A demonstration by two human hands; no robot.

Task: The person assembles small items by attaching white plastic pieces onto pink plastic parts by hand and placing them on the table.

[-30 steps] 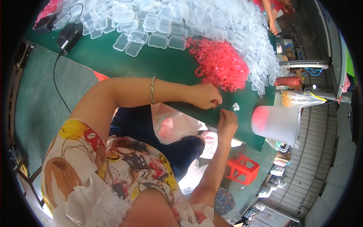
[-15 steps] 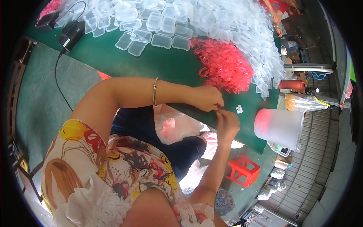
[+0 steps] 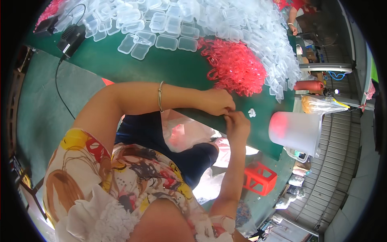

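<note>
My left hand (image 3: 219, 101) and my right hand (image 3: 238, 126) meet fingertip to fingertip at the near edge of the green table (image 3: 169, 70). Both sets of fingers are pinched closed; whatever is between them is hidden or too small to make out. Just beyond my left hand lies a heap of glossy red plastic pieces (image 3: 238, 68), thin and loop-like. A small crumpled white scrap (image 3: 252, 112) rests on the table right of my hands. Behind the red heap spreads a large pile of clear shallow plastic cases (image 3: 166, 42).
A translucent white bucket (image 3: 300, 131) with red showing inside is at the table's right end. A black power adapter (image 3: 71, 39) with a cord sits at the left. Below the table are a red stool (image 3: 260, 179) and plastic bags (image 3: 181, 135). Another person's hand (image 3: 293, 29) shows far right.
The whole view has shifted slightly, so most things appear a little further left and up. My hands stay pinched together, with the right fingers closer under the left.
</note>
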